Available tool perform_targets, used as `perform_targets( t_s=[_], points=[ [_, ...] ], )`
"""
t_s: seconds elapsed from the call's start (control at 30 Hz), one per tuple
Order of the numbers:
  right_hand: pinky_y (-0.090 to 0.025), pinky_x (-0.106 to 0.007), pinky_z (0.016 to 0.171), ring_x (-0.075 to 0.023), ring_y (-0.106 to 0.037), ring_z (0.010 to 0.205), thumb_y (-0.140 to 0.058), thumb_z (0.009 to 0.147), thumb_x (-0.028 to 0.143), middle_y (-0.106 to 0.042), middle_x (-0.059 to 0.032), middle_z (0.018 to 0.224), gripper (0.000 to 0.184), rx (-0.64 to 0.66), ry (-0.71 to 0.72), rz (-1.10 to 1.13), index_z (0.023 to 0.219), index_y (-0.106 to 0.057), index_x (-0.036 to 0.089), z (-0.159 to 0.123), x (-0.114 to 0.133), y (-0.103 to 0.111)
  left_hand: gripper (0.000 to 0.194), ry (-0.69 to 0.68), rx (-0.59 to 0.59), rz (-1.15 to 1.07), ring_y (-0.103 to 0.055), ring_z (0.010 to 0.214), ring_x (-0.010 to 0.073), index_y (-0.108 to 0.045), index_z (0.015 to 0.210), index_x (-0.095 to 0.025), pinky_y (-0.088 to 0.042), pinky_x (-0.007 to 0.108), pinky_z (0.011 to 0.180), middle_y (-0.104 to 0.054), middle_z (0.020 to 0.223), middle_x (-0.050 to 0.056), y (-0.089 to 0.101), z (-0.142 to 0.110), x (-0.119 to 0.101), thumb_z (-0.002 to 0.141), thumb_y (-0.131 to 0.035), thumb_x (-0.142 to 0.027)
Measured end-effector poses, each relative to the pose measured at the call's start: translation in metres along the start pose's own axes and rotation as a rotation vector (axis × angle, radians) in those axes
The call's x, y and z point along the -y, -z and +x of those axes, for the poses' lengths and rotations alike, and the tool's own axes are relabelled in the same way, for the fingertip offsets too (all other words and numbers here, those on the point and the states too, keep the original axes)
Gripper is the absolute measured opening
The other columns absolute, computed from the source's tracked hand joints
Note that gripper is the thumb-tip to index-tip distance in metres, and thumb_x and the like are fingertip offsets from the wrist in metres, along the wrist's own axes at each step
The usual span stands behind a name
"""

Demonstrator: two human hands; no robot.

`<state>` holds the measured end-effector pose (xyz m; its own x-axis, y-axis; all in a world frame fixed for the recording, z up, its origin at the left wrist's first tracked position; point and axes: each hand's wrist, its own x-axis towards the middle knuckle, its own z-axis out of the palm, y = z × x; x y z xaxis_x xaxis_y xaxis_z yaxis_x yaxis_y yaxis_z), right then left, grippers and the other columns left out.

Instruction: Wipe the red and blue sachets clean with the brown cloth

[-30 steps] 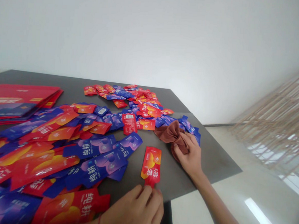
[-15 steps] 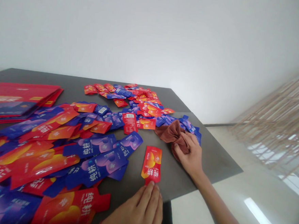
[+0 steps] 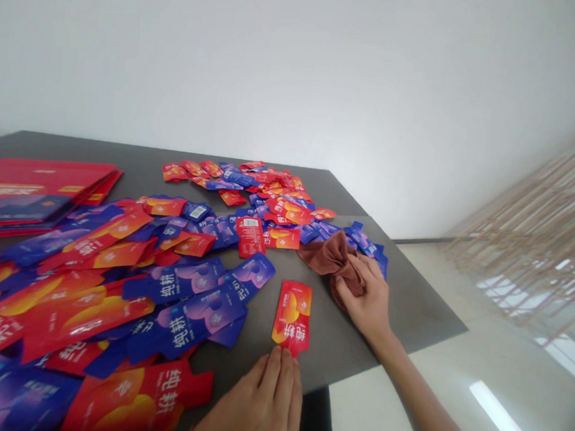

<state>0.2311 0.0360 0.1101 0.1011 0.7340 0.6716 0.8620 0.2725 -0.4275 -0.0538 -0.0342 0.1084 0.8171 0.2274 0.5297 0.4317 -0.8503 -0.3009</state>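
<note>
A single red sachet (image 3: 291, 315) lies apart from the rest on the dark grey table (image 3: 409, 309), near its front edge. My left hand (image 3: 259, 407) rests flat just below it, fingers stretched out together, fingertips touching the sachet's lower end. My right hand (image 3: 367, 300) is further right on the table, fingers curled round a crumpled brown cloth (image 3: 334, 258).
Several red and blue sachets (image 3: 165, 279) are strewn over the left and middle of the table, with another heap (image 3: 260, 190) at the back. A stack of flat red cartons (image 3: 33, 191) lies far left. The table's right edge drops to a glossy floor (image 3: 476, 399).
My left hand has gone from a loose pinch on the sachet's lower end to flat fingers, sliding slightly left. My right hand and the cloth have barely moved.
</note>
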Motion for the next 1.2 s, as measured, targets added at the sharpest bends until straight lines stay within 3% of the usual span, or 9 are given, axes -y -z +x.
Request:
perform_targets(
  t_s=[0.37,1.2],
  points=[
    [-0.054,-0.048,0.107,-0.0305,-0.065,0.125,-0.069,0.091,0.033,-0.068,-0.0128,0.130,0.041,0.004,-0.005,-0.008,0.130,-0.069,0.021,0.0010,0.0014,0.0008,0.039,-0.061,0.001,0.009,-0.077,0.096,0.0308,-0.070,0.110,-0.002,-0.056,0.039,0.081,-0.078,0.103,0.019,-0.0065,0.0002,-0.0005,0.100,-0.034,-0.013],
    [-0.054,-0.048,0.108,-0.0305,-0.065,0.126,-0.069,0.090,0.035,-0.068,-0.0125,0.132,0.042,0.002,-0.013,-0.011,0.130,-0.070,0.021,-0.0002,0.0005,0.0000,0.034,-0.076,0.009,0.029,-0.077,0.095,0.0315,-0.069,0.110,-0.001,-0.059,0.038,0.078,-0.078,0.103,0.021,-0.0052,0.0023,-0.0025,0.098,-0.040,-0.015]
  ],
)
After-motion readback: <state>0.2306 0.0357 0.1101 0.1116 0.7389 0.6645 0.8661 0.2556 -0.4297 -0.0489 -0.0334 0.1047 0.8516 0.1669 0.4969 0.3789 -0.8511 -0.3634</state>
